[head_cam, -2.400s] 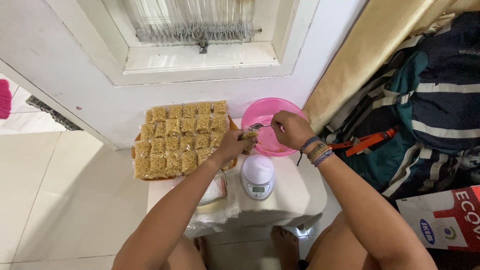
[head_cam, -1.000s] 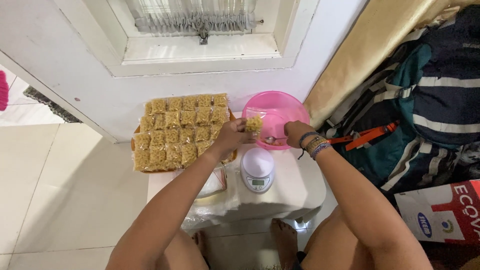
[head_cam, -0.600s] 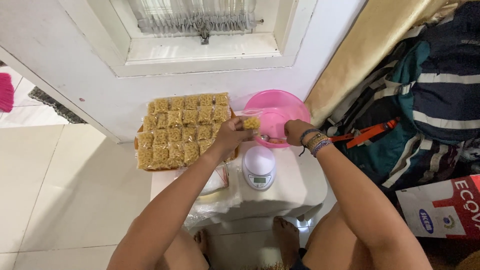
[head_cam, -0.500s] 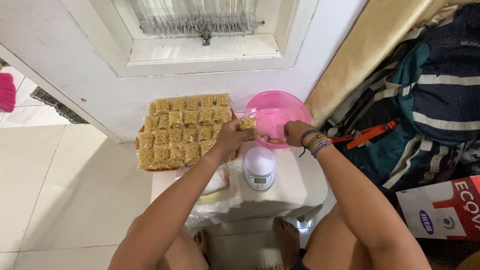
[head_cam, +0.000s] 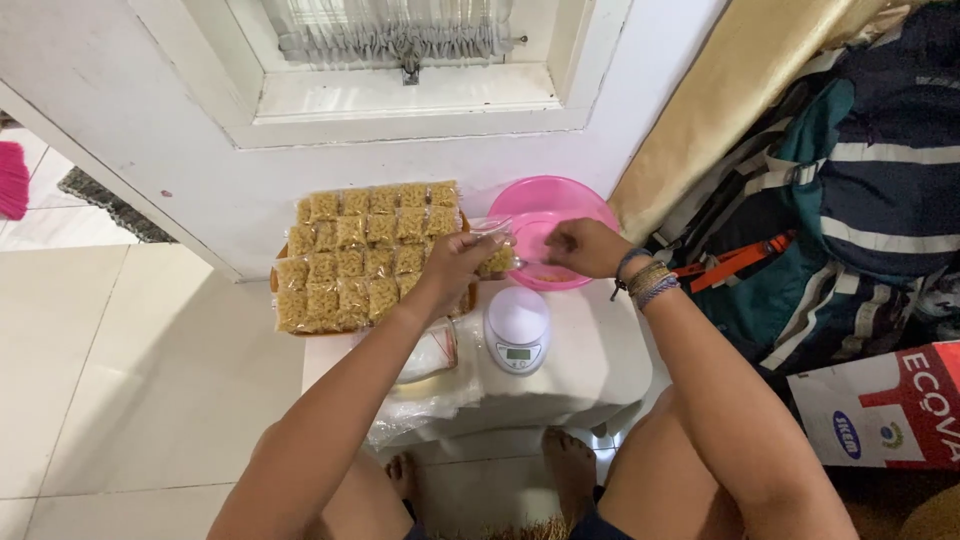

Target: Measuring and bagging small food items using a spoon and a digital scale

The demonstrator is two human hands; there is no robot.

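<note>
Nearest: bare feet (head_cam: 570,470) under a white stool (head_cam: 590,375), w/ a small white scale (head_cam: 517,329) on top. At 12 o'clock from the scale, the left hand (head_cam: 452,265) is clamped on a clear snack bag (head_cam: 495,248) (open end up, yellow bits inside). The right hand (head_cam: 585,247), at 3 o'clock from the bag, pinches its edge over the pink bowl (head_cam: 550,205); hands close together. At 9 o'clock, a tray of filled packets (head_cam: 360,255).
</note>
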